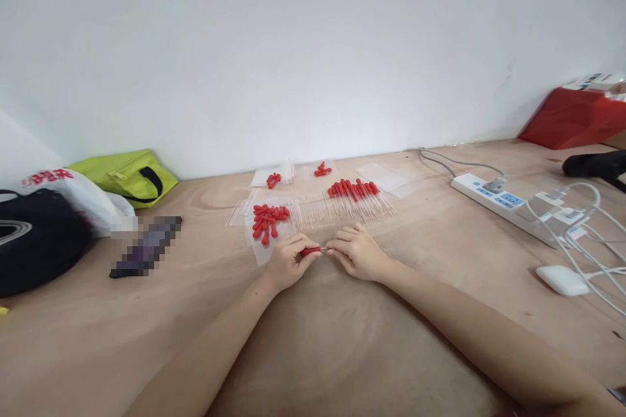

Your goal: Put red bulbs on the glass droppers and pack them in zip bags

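One bench (pixel 195 339): wood-toned, beneath the held red handle (pixel 310 251) and reaching out all around it
Two forearms: the left slants up and rightward to the handle, the right up and leftward, meeting in a wide V
Bags: dark fabric item (pixel 39 241), white bag (pixel 92 202) and green bag (pixel 132 176) well left of the handle; red bag (pixel 572 118) far off to its right, beyond it
Power strip (pixel 503 205): right of the handle and beyond it, with plugs and cables
Left hand (pixel 285 265): knuckles up, fingers curled round the handle, thumb on the near side
Right hand (pixel 362 254): turned inward, fingers pinching the thin shaft
Loose red pieces: one group (pixel 267 218) beyond the handle and leftward, on clear plastic; a row (pixel 353 189) beyond it and rightward, pale rods trailing nearer
Held red handle: long axis roughly left to right, shaft end toward the right hand
Thin shaft (pixel 323 249): short visible stretch, in line with the handle
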The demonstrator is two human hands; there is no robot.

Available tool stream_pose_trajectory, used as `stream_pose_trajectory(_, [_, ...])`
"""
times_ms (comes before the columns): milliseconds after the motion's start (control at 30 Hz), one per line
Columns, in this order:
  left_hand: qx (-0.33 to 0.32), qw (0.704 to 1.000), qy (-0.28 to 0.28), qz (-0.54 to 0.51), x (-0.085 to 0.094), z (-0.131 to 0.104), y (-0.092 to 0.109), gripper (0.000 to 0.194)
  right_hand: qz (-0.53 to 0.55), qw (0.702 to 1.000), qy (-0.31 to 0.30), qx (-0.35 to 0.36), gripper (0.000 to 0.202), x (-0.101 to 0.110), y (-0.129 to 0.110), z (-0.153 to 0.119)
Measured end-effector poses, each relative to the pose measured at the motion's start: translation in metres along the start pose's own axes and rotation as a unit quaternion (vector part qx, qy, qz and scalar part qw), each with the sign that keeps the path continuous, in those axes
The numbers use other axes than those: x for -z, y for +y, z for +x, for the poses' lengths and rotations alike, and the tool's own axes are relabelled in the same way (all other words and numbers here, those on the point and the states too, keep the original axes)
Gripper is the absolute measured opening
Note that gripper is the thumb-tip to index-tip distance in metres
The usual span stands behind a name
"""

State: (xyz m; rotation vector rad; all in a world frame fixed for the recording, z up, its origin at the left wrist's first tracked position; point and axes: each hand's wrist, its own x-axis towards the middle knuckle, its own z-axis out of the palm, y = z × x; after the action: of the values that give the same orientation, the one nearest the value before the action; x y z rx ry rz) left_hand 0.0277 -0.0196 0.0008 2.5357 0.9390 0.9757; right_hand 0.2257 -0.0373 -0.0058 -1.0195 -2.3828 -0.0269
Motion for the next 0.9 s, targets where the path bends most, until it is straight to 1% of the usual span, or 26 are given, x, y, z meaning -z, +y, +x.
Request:
stream_pose_trajectory(67, [0.008,1.0,0.012,0.004,0.001,-0.001,-0.003,0.011,-0.033,0.999,0.0,0.01,0.021,0.001,0.003,-0.001])
stream_pose_trajectory(133, [0.029,0.999,0.035,0.012,0.001,-0.002,-0.006,0.013,-0.061,0.998,0.01,-0.002,0.02,0.002,0.008,-0.002])
stream_pose_trajectory(167, [0.047,0.997,0.049,0.02,0.001,-0.002,-0.008,0.018,-0.07,0.997,0.02,-0.023,0.02,0.002,0.011,-0.003])
stream_pose_trajectory(233, [0.087,0.993,0.067,0.039,0.0,-0.003,-0.01,0.028,-0.081,0.99,0.052,-0.099,0.021,0.001,0.019,-0.003])
stream_pose_trajectory(300, [0.109,0.992,0.041,0.051,-0.001,-0.002,-0.01,0.029,-0.083,0.973,0.086,-0.196,0.022,0.0,0.027,0.0])
stream_pose_trajectory(367, [0.102,0.993,-0.003,0.057,-0.002,-0.001,-0.01,0.021,-0.083,0.951,0.105,-0.277,0.023,-0.003,0.033,0.007])
stream_pose_trajectory(433, [0.086,0.994,-0.033,0.06,-0.002,0.001,-0.009,0.013,-0.087,0.934,0.106,-0.331,0.023,-0.007,0.036,0.017])
stream_pose_trajectory(500, [0.08,0.994,-0.04,0.061,-0.002,0.001,-0.008,0.011,-0.099,0.919,0.102,-0.368,0.023,-0.011,0.037,0.03])
stream_pose_trajectory(600, [0.082,0.994,-0.043,0.06,-0.002,0.001,-0.009,0.011,-0.112,0.9,0.1,-0.41,0.022,-0.018,0.036,0.05])
stream_pose_trajectory(700, [0.08,0.994,-0.044,0.058,-0.001,0.0,-0.009,0.012,-0.115,0.888,0.089,-0.436,0.023,-0.025,0.037,0.067])
stream_pose_trajectory(800, [0.078,0.994,-0.046,0.054,0.0,0.0,-0.009,0.012,-0.122,0.885,0.059,-0.445,0.021,-0.028,0.041,0.073])
stream_pose_trajectory(900, [0.076,0.995,-0.045,0.056,-0.001,0.0,-0.008,0.012,-0.128,0.881,0.043,-0.453,0.02,-0.029,0.044,0.072])
